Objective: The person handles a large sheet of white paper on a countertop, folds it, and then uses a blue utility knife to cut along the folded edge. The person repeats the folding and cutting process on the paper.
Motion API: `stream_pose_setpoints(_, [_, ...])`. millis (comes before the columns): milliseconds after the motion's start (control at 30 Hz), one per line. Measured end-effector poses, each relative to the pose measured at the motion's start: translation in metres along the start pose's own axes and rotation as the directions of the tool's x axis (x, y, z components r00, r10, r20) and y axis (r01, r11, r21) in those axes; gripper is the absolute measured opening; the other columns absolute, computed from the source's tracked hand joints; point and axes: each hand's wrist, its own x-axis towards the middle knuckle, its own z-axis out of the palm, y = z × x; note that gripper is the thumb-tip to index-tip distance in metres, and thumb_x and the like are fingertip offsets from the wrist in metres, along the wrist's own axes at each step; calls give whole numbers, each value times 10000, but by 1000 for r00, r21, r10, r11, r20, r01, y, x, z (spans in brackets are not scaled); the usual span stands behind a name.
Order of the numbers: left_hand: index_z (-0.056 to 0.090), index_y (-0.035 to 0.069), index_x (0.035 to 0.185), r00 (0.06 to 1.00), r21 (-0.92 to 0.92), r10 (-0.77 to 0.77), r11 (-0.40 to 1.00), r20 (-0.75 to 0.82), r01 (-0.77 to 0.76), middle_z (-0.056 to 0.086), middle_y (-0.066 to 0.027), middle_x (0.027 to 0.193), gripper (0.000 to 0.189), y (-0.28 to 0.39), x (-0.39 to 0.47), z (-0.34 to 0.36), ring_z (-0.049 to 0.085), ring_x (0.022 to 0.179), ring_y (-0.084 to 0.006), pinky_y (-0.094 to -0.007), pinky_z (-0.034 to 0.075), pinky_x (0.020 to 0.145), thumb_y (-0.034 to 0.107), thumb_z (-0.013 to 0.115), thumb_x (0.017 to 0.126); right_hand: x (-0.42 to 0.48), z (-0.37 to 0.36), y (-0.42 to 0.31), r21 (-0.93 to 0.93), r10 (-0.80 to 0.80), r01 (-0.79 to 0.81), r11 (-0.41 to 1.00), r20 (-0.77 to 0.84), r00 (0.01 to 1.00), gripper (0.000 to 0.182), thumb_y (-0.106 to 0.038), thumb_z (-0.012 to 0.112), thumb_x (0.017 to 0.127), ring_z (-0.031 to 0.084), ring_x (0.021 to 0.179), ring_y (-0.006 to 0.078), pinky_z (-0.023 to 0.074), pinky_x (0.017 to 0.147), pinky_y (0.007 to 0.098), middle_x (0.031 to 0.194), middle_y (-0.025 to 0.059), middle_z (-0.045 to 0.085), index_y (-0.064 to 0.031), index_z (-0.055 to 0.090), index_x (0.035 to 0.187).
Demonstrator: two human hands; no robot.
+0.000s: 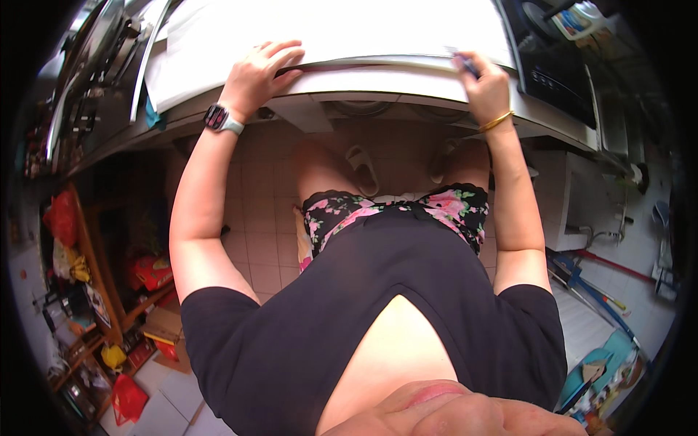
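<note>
My left hand (264, 71), with a watch at the wrist, rests at the near edge of a bright white sheet (338, 27) on the countertop. Its fingers lie on the sheet and the thumb is below them, near the counter's front edge (381, 80). At the right, my right hand (482, 79), with a gold-coloured bracelet, is closed around a small dark tool (467, 65), whose kind I cannot tell. The tool's blurred tip is over the sheet's near edge. Glare hides most detail on the sheet.
A black cooktop (556, 76) is right of the sheet, with a white plastic jug (581, 19) behind it. Dark racks of utensils (109, 60) stand at the left. Below the counter are a white cabinet panel (302, 111) and round appliance doors. A wooden shelf (90, 261) is at the lower left.
</note>
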Motion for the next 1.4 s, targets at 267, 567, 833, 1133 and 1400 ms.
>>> stream_pose_setpoints(267, [694, 188, 1033, 992, 19, 40, 999, -123, -38, 736, 78, 1108, 105, -7, 4, 9, 717, 874, -211, -331, 598, 699, 236, 712, 941, 51, -60, 51, -518, 95, -26, 855, 108, 990, 319, -197, 649, 933, 704, 1013, 352, 575, 878, 441, 1120, 145, 732, -169, 695, 1248])
stream_pose_setpoints(567, [683, 162, 1023, 961, -36, -153, 988, -230, 149, 744, -17, 992, 57, -16, 9, -17, 710, 740, -285, -359, 572, 595, 203, 664, 988, 24, -52, 60, -529, -45, 109, 841, 133, 990, 328, -169, 704, 905, 718, 1012, 300, 604, 842, 388, 1264, 33, 698, -193, 669, 1229])
stream_pose_setpoints(833, [691, 138, 1054, 926, -19, -191, 981, -325, 195, 733, -72, 1000, 83, -26, -9, -11, 696, 812, -325, -403, 567, 654, 171, 670, 981, 116, -70, 62, -608, -606, 415, 676, -140, 783, 221, -123, 582, 969, 744, 813, 295, 608, 685, 383, 1087, 60, 745, -188, 733, 1116])
stream_pose_setpoints(1133, [659, 143, 1098, 943, -95, -215, 976, -255, 197, 751, -34, 1130, 189, 24, 23, 24, 730, 881, -291, -364, 588, 687, 40, 667, 941, 155, -147, 38, -809, -302, 163, 565, -19, 953, 184, -162, 604, 870, 726, 785, 280, 568, 706, 433, 851, 139, 738, -72, 750, 936])
stream_pose_setpoints(1400, [682, 220, 1084, 971, 116, -115, 983, -210, 142, 739, -14, 910, 101, 41, 59, 75, 694, 634, -227, -345, 567, 553, 245, 639, 996, 97, -137, 118, -547, -224, 133, 826, -103, 969, 259, -230, 705, 917, 726, 949, 326, 599, 787, 426, 1108, 88, 742, -205, 731, 1173])
